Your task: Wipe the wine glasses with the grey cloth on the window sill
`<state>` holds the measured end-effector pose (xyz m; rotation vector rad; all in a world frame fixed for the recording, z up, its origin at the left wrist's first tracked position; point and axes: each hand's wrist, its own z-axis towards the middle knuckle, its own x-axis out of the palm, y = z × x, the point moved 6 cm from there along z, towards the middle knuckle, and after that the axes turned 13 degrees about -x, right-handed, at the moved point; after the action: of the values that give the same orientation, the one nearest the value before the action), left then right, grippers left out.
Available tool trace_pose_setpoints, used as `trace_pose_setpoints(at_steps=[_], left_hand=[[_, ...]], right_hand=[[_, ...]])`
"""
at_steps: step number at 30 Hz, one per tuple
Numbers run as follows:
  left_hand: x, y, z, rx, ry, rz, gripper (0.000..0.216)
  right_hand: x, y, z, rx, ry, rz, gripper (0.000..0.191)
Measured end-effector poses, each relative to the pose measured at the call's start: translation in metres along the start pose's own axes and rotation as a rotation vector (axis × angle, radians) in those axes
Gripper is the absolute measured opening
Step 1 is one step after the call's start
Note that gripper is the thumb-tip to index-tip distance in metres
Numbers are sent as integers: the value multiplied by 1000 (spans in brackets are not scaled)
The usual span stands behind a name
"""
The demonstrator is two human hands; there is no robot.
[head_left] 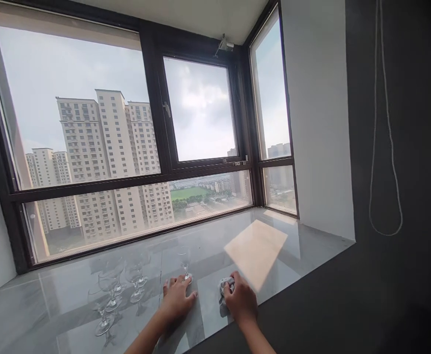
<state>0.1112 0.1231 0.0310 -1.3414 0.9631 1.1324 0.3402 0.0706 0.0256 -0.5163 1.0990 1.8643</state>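
A small clear stemmed glass point(185, 265) stands upright on the glossy grey windowsill point(197, 241). My left hand point(178, 297) lies palm down just in front of it, fingers spread and thumb out to the right. Its fingertips reach the glass's foot; whether they press on it I cannot tell. To the right, my right hand point(242, 299) is closed on a crumpled grey-white cloth point(223, 289), bunched against the sill. More stemmed glasses point(108, 290), several of them, stand grouped to the left of my left hand.
Dark-framed windows point(134, 184) rise behind the sill, with a handle point(167, 109) on the middle pane. A bright sunlit patch point(258, 250) falls on the sill beyond my right hand. A looped cord point(374, 196) hangs along the dark wall at right.
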Motion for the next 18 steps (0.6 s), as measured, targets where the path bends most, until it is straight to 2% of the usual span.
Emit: trace_pose_setpoints(at_steps=[6, 11, 15, 18], left_hand=[[-3, 81, -74, -189, -95, 49, 54], [-16, 136, -100, -288, -157, 74, 47], [-20, 155, -99, -358, -160, 62, 49], [-20, 148, -93, -297, -170, -8, 47]], right_hand=[[3, -1, -1, -9, 12, -6, 12], [7, -4, -1, -37, -3, -16, 12], [10, -4, 0, -42, 19, -15, 13], [10, -4, 0, -24, 47, -24, 14]])
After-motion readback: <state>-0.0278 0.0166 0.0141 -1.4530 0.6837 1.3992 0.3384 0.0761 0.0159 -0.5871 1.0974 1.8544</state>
